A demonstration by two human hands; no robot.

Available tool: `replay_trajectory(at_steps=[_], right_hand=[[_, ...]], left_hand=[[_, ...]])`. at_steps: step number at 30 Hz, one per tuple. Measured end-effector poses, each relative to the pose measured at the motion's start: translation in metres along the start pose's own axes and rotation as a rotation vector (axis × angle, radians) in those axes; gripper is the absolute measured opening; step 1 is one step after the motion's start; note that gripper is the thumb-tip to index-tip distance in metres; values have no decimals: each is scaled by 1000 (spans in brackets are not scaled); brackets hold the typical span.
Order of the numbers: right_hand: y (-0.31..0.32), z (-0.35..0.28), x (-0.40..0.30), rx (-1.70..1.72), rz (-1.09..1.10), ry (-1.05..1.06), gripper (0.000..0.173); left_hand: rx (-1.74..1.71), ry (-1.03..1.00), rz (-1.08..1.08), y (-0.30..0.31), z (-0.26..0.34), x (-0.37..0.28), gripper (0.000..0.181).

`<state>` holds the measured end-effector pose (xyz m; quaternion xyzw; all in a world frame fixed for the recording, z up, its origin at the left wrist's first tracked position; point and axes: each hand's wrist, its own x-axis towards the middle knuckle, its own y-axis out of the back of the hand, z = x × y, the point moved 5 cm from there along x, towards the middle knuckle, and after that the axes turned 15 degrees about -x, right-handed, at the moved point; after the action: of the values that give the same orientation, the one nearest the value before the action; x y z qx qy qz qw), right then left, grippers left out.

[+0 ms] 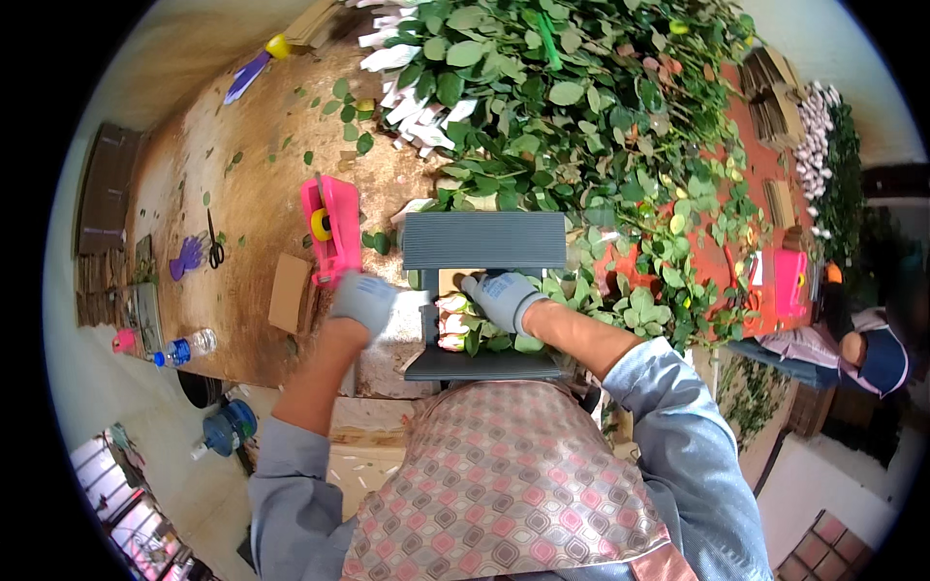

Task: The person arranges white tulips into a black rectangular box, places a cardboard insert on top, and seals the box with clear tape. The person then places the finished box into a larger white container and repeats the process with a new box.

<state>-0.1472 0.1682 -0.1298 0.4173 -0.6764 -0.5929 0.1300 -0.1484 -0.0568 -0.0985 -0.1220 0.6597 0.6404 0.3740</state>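
Observation:
My left hand [365,301], in a grey work glove, is at the near end of a pink tape dispenser [341,218] with a yellow-cored roll; its fingertips are hidden, so any grip cannot be seen. A dark grey ribbed stand [484,241] is right in front of me. Between its two upright panels lie pale pink rose heads [452,323] with green leaves, against a piece of brown cardboard [452,279]. My gloved right hand [501,296] reaches in over the stems, fingers at the cardboard beside the blooms. Whether it grips anything is unclear.
A large heap of leafy rose stems [581,109], some with white-wrapped heads, covers the far table. Cardboard pieces [290,294] stand left of the stand. Further left are scissors [216,250], a purple glove [187,256] and a water bottle [189,347]. Another person [864,348] is at right.

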Motion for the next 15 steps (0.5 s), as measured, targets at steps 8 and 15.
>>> replay_trajectory(at_steps=[8,15], right_hand=[[2,-18,-1,-223,-14,89,30],[21,-25,-1,-159,-62,44,26]], left_hand=[[-642,-512,-24,28,78,-46,40],[-801,-496,-212,-6,97,-31,51]])
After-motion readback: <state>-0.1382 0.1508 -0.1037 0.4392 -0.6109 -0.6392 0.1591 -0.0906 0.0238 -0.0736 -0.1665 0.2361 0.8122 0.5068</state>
